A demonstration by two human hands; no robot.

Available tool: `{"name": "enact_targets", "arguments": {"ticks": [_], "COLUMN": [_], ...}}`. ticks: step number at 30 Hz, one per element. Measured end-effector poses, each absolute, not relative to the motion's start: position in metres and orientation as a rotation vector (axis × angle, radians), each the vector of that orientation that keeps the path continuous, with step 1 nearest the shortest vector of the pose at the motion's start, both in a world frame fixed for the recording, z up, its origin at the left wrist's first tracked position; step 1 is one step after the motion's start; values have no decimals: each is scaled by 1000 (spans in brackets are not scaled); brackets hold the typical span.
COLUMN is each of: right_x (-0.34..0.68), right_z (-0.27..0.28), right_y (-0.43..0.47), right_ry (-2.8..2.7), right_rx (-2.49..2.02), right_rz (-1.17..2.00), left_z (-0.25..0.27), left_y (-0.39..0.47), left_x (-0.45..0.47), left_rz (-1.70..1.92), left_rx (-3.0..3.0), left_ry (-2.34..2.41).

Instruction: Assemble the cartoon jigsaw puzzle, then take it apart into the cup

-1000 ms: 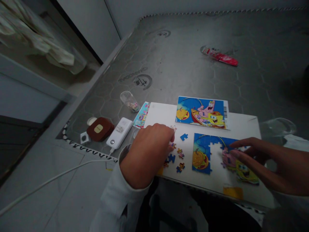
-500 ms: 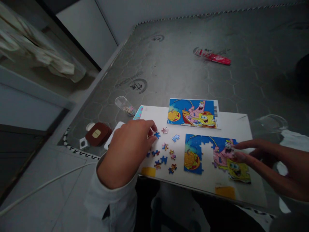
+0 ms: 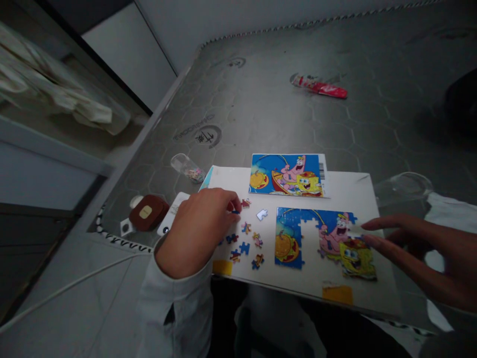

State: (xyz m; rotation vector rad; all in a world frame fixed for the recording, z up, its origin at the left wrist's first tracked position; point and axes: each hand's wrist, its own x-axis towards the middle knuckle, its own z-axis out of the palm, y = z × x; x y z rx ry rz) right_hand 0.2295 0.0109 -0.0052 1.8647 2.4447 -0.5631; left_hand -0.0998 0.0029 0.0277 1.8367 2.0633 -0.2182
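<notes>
My left hand (image 3: 199, 231) is over the left part of a white board (image 3: 337, 199), thumb and forefinger closed on a small blue puzzle piece (image 3: 235, 212) that they partly hide. Several loose puzzle pieces (image 3: 244, 248) lie just beside and below these fingers, and a pale one (image 3: 262, 214) sits to their right. A partly assembled puzzle (image 3: 288, 238) of cartoon figures and a burger has a gap in its upper middle. At its right edge is my right hand (image 3: 421, 248), thumb and forefinger apart, holding nothing. Behind it lies the printed picture card (image 3: 286, 174).
Left of the board are a clear cup with small bits (image 3: 188, 168), a brown case (image 3: 148, 212) and a white phone-like object (image 3: 173, 214). Another clear cup (image 3: 404, 188) lies right. A red wrapper (image 3: 320, 87) rests farther back on the grey mat (image 3: 261, 109).
The view has shifted slightly, moving the board leftward in the picture. My left fingers have closed on the blue piece. My right hand has come slightly away from the puzzle's right side.
</notes>
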Motion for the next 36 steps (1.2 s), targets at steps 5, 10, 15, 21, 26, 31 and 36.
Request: {"name": "enact_targets", "arguments": {"ticks": [5, 10, 15, 21, 26, 31, 36], "right_x": [211, 206, 221, 218, 208, 202, 199], "right_z": [23, 26, 17, 17, 19, 17, 17], "right_y": [6, 9, 20, 21, 19, 20, 20], "right_ry": [2431, 2540, 2520, 2510, 2537, 2543, 2557], "right_rx": [1902, 1843, 1718, 1670, 1646, 1604, 1561], "right_rz": [-496, -512, -665, -667, -713, -732, -741], "left_z": [25, 26, 31, 34, 40, 30, 17], "left_y": [2, 5, 5, 3, 2, -1, -4], "left_x": [-100, -99, -95, -82, -65, -48, -33], "left_rz": [-173, -274, -296, -212, 11, 175, 137], "left_rx": [1926, 1862, 1892, 1918, 1922, 1919, 1936], "left_ry": [1998, 2031, 2025, 1975, 1817, 1714, 1660]}}
